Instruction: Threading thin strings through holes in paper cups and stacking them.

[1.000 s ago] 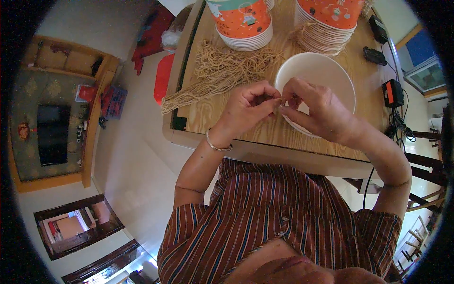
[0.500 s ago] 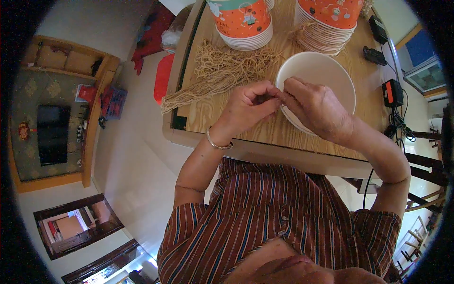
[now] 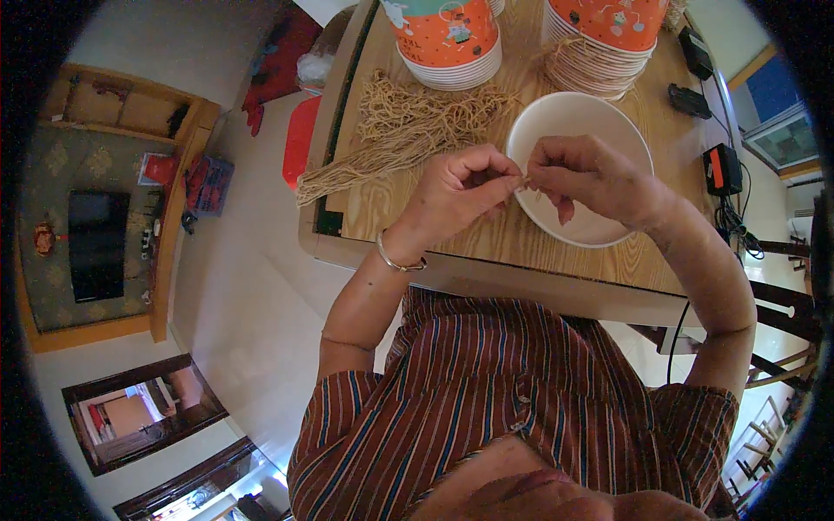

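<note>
My left hand (image 3: pixel 465 193) and my right hand (image 3: pixel 599 178) meet fingertip to fingertip over the left rim of a white round paper tub (image 3: pixel 599 122). Both pinch a short piece of tan twine (image 3: pixel 526 181), of which only a small bit shows between the fingers. The tub stands upright near the table's front edge, its pale inside partly hidden by my right hand. Beyond my left hand lies a loose bundle of tan twine (image 3: pixel 417 130), tangled at its far end and gathered toward the table's left corner.
Two stacks of orange printed tubs, one at the left (image 3: pixel 447 52) and one at the right (image 3: pixel 599 43) with twine round it, stand at the far side of the wood-grain table (image 3: pixel 373 213). Black adapters (image 3: pixel 721 169) and cables line the right edge. A red stool (image 3: pixel 301 143) sits left.
My right hand has turned and drawn slightly right, its fingers lifting so the bit of twine now shows. The left hand stays nearly in place.
</note>
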`<state>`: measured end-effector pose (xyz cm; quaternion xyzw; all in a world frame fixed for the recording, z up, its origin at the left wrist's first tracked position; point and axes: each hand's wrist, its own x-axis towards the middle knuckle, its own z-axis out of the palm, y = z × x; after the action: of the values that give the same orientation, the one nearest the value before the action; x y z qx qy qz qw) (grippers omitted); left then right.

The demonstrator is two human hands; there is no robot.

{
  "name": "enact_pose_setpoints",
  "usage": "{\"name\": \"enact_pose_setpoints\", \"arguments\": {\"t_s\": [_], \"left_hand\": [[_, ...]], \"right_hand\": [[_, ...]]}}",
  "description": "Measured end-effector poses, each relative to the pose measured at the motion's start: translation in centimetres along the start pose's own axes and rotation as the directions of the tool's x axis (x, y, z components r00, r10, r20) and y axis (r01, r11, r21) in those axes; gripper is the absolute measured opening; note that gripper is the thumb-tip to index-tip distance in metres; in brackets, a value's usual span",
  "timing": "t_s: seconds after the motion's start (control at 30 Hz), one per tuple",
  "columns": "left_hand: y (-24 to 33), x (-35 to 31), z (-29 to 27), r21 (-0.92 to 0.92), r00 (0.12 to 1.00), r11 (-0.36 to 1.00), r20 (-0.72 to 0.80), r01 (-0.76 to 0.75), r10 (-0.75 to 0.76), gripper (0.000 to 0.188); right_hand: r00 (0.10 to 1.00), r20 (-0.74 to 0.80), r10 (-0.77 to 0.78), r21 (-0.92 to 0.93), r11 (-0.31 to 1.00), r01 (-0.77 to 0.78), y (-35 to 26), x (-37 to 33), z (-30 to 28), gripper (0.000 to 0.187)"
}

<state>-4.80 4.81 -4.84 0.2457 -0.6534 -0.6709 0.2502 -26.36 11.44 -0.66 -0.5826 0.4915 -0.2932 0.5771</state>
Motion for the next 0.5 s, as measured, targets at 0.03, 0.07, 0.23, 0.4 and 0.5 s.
{"name": "enact_pose_setpoints", "arguments": {"t_s": [0.03, 0.07, 0.23, 0.4, 0.5], "left_hand": [[0.05, 0.00, -0.06, -0.001, 1.000, 1.000, 0.007, 0.006, -0.006, 0.008], [0.28, -0.04, -0.06, -0.001, 1.000, 1.000, 0.007, 0.006, -0.006, 0.008], [0.81, -0.12, -0.29, 0.113, 0.999, 0.993, 0.033, -0.040, 0.037, 0.009], [0.29, -0.07, -0.14, 0.203, 0.983, 0.962, 0.055, -0.181, 0.173, 0.013], [0.43, -0.04, 0.06, 0.214, 0.975, 0.951, 0.061, -0.222, 0.214, 0.014]], "right_hand": [[1.000, 0.001, -0.011, 0.023, 1.000, 0.011, 0.01, -0.02, -0.02, 0.021], [1.000, 0.001, -0.012, 0.023, 1.000, 0.012, 0.04, -0.06, -0.06, 0.021], [1.000, 0.018, 0.010, 0.031, 0.999, -0.011, -0.33, -0.23, -0.37, 0.019], [1.000, -0.002, 0.005, -0.023, 1.000, -0.005, -0.40, -0.18, -0.18, 0.018], [1.000, -0.019, 0.006, -0.022, 1.000, -0.007, -0.45, -0.23, -0.08, 0.018]]}}
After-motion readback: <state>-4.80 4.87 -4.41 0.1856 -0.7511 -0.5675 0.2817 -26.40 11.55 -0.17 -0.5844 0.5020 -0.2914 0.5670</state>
